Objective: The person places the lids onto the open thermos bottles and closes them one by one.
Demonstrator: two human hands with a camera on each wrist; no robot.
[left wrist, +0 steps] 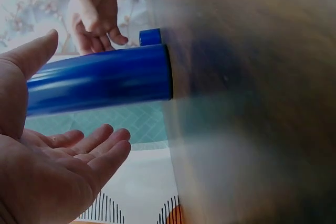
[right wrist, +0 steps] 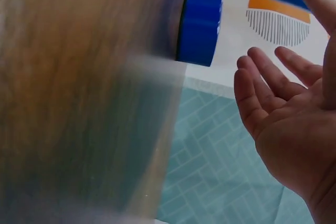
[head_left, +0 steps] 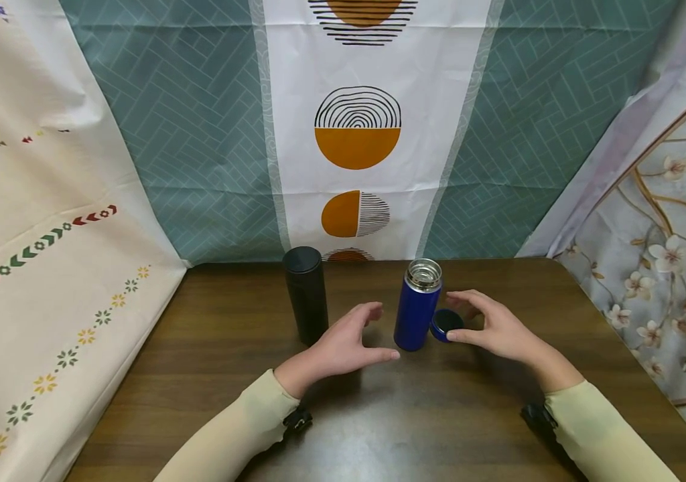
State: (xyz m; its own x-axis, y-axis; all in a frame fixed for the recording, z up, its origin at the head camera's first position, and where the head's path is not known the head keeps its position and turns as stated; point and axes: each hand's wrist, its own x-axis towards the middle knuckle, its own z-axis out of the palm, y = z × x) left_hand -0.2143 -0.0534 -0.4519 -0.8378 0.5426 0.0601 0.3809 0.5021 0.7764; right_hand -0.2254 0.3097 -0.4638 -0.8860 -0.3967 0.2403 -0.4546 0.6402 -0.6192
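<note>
A blue thermos bottle point(head_left: 417, 308) stands upright on the table with its silver mouth uncovered. Beside its base, on the right, lies its blue lid point(head_left: 447, 324), dark on top. My left hand point(head_left: 343, 341) is just left of the bottle, thumb and fingers spread, with a gap between them and it. In the left wrist view the bottle point(left wrist: 105, 80) appears beyond that open palm. Around the lid, my right hand point(head_left: 496, 328) hovers with thumb and fingers apart; the right wrist view shows the lid point(right wrist: 199, 28) away from the fingers.
A black cylindrical bottle point(head_left: 307, 294) stands upright behind my left hand. The brown wooden table point(head_left: 210, 375) ends at a patterned cloth backdrop point(head_left: 198, 134). More cloth hangs along the left point(head_left: 47, 268) and right sides. Black straps circle both wrists.
</note>
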